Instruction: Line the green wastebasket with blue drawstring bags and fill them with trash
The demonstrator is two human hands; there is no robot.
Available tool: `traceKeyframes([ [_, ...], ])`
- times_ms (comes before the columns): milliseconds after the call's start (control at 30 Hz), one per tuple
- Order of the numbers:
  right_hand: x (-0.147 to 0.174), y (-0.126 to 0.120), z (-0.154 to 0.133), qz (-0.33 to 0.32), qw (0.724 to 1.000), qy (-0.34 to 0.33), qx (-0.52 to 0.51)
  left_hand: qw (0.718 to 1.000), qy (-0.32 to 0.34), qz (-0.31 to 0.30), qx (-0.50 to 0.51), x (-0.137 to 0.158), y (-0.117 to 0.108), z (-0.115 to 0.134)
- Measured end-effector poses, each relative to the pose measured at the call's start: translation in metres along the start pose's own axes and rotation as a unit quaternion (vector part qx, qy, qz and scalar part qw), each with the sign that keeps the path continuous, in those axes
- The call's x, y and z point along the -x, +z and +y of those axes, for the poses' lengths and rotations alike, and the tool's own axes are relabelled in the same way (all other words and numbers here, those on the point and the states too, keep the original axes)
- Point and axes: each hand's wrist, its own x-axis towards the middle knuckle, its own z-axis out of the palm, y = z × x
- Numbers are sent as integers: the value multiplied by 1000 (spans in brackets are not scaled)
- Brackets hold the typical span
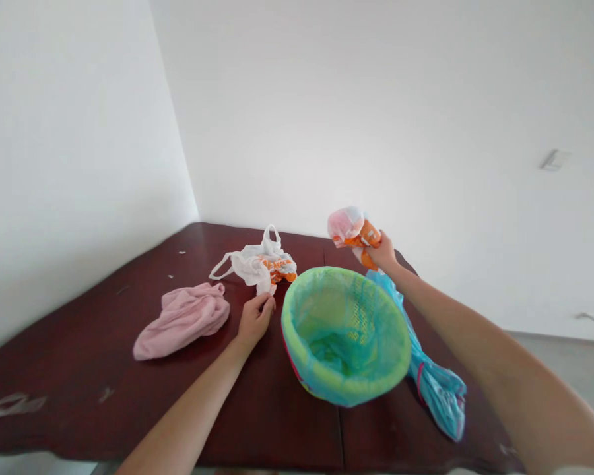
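My right hand point(383, 253) is raised behind the basket, its fingers wrapped round a bunched plastic bag point(346, 224) in white, pink and orange. On the table, my left hand point(256, 320) has its fingers pinched at the near edge of a crumpled white plastic bag point(252, 265) with orange print and loop handles. Between my arms stands a round basket point(288, 316) with a green rim, lined with a thin blue-green bag point(334, 353). A folded pink cloth point(183, 322) lies left of my left hand.
A long bundle of blue plastic bags point(438, 392), tied with a pink band, lies right of the basket, partly under my right forearm. Small scraps point(14, 406) dot the dark red table point(94, 356). White walls point(297, 119) rise behind and at the left.
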Motion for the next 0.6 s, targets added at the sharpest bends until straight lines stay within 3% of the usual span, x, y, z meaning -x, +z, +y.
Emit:
traceKeyframes([
  [100,-15,-45,-32,11,998,-58,28,999,14,45,14,3,0,5],
  [167,-17,-75,-62,-5,979,-169,113,995,30,86,27,3,0,10],
  [267,-5,-117,-116,-52,925,-315,208,988,67,134,48,-9,-8,29],
  [400,40,-153,-186,-144,789,-490,342,974,153,150,70,-35,-32,89],
  [467,69,-155,-210,-176,739,-537,368,957,266,101,62,-40,-45,130],
  [533,98,-145,-223,-212,699,-566,383,945,326,-28,20,-36,-53,169],
  [600,123,-123,-224,-252,673,-575,390,927,335,-163,-44,-25,-52,197],
])
